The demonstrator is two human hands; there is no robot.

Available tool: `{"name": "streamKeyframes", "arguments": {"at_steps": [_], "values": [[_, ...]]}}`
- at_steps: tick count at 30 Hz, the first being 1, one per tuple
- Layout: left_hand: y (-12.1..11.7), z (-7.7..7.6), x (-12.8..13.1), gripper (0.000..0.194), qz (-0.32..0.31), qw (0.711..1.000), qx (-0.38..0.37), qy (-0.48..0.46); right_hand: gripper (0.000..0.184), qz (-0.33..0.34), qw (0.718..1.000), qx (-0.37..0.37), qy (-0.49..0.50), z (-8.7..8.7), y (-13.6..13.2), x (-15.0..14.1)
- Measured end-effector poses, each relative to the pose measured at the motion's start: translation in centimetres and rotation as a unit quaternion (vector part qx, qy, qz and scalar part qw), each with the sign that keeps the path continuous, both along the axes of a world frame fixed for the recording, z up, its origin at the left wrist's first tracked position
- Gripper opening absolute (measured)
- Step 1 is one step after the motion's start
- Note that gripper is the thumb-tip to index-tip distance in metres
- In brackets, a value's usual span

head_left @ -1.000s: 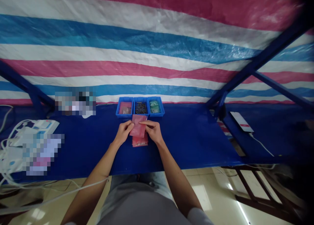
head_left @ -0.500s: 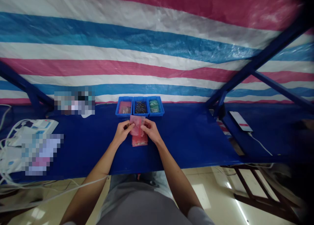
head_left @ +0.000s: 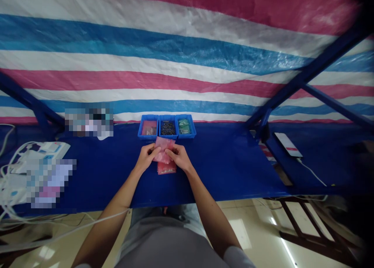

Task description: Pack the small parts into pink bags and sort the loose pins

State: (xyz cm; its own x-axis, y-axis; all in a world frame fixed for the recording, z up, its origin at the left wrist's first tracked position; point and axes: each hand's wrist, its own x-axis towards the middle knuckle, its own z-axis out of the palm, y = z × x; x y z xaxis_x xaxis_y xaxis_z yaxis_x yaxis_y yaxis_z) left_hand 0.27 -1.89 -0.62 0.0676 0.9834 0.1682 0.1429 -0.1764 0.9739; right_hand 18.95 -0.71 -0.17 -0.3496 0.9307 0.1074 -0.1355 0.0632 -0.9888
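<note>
L hand [head_left: 145,157] & R hand [head_left: 178,158] pinch pink plastic bag [head_left: 163,149] w/ fingers, just below blue bins [head_left: 166,126]; 2nd pink bag [head_left: 166,167] lies underneath.

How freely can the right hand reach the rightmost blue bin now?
Probably easily, once it lets go: the right hand pinches the pink bag, but nothing stands between it and the blue bin just ahead.
</note>
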Motion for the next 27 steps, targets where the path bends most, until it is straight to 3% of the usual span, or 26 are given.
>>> {"name": "streamKeyframes", "arguments": {"at_steps": [15, 27], "values": [[-0.02, -0.16, -0.03, 0.043, -0.029, 0.999, -0.005, 0.043, 0.041, 0.006, 0.999, 0.011, -0.029, -0.96, 0.23, 0.12], [-0.04, 0.13, 0.12, 0.04, -0.036, 0.997, 0.014, 0.063, 0.039, -0.01, 0.999, 0.014, -0.036, -0.36, -0.07, -0.11]]}}
